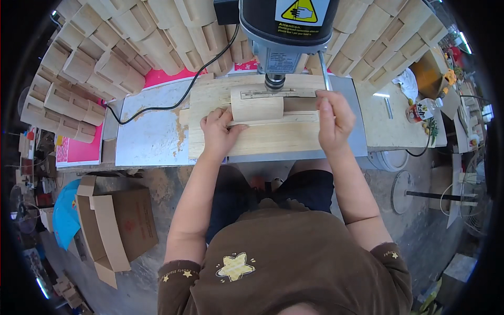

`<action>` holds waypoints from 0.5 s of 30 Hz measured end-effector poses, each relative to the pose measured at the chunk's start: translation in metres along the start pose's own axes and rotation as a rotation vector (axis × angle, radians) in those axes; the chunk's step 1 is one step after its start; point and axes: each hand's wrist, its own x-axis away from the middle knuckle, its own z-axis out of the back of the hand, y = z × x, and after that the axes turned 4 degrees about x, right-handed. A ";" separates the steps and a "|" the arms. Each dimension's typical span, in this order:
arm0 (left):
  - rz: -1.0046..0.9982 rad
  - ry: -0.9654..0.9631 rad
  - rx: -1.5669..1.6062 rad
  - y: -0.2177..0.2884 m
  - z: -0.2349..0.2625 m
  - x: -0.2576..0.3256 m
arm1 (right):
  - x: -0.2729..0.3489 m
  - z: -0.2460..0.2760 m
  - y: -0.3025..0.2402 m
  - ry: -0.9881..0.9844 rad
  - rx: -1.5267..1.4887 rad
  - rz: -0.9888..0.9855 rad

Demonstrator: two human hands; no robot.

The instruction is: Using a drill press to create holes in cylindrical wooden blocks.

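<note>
A pale curved wooden piece [257,109] lies in a wooden jig [268,137] under the drill press [286,39]. The drill chuck [274,82] is just above the far edge of this piece; whether a bit touches the wood cannot be made out. My left hand [216,131] grips the piece's left end, fingers bent at its edge and the thumb lying along the near rail. My right hand [336,121] is closed around the lower end of the drill press's metal lever [325,72], to the right of the jig.
Stacks of similar slotted wooden pieces [118,71] line the back of the table [147,137] on both sides. A black cable [197,84] crosses at the left. A bottle [421,111] stands at the right. An open cardboard box [118,226] sits on the floor at left.
</note>
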 end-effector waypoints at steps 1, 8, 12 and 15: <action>-0.004 0.014 -0.002 0.000 0.001 0.000 | 0.005 -0.007 0.008 -0.012 -0.001 0.002; 0.009 0.005 -0.021 -0.003 -0.001 0.001 | 0.003 -0.010 0.012 -0.010 0.062 0.088; 0.017 -0.001 -0.013 0.001 0.000 0.002 | -0.041 0.014 -0.016 0.045 0.138 0.226; 0.036 0.014 -0.018 0.005 -0.003 0.002 | -0.102 0.024 -0.034 0.013 0.201 0.113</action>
